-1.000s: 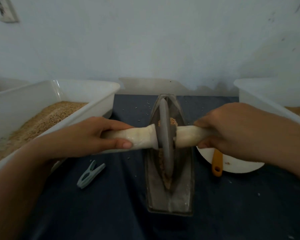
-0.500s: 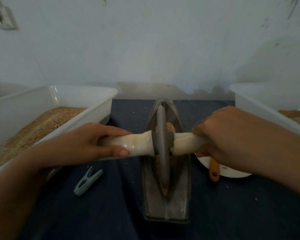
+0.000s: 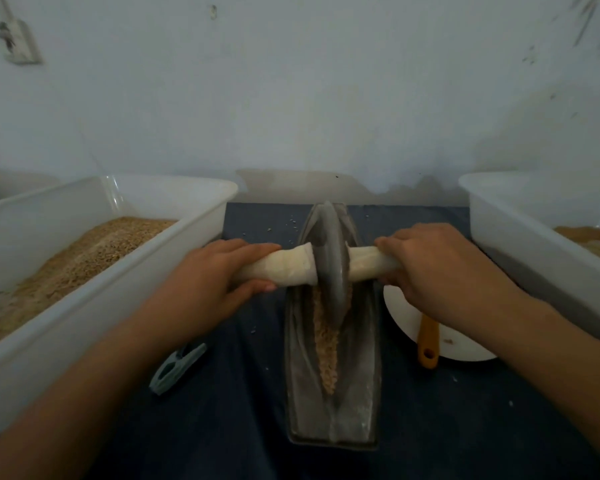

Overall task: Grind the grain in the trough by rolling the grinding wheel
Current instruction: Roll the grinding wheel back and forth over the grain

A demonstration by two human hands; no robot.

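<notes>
Flanking the trough [image 3: 333, 393] were two white tubs, a left tub [image 3: 84, 271] heaped with grain and a right tub [image 3: 534, 244] partly seen; the trough, a dark boat-shaped channel, was taken as the landmark on the blue cloth [image 3: 465, 427]. A white plate [image 3: 458, 348] with an orange handle [image 3: 427, 344] was laid just right of it, a clothes peg [image 3: 177, 370] to its left. The grinding wheel [image 3: 329, 268] was stood on edge in the far half of the trough, with crushed grain [image 3: 326, 348] strung along the groove nearer the person. The wrapped axle [image 3: 284, 270] was clasped by the left hand [image 3: 215, 278] left of the wheel and by the right hand [image 3: 430, 268] right of it, fingers curled round it. The wheel was judged heavy and rigid, best held evenly at both axle ends so that tipping was avoided.
</notes>
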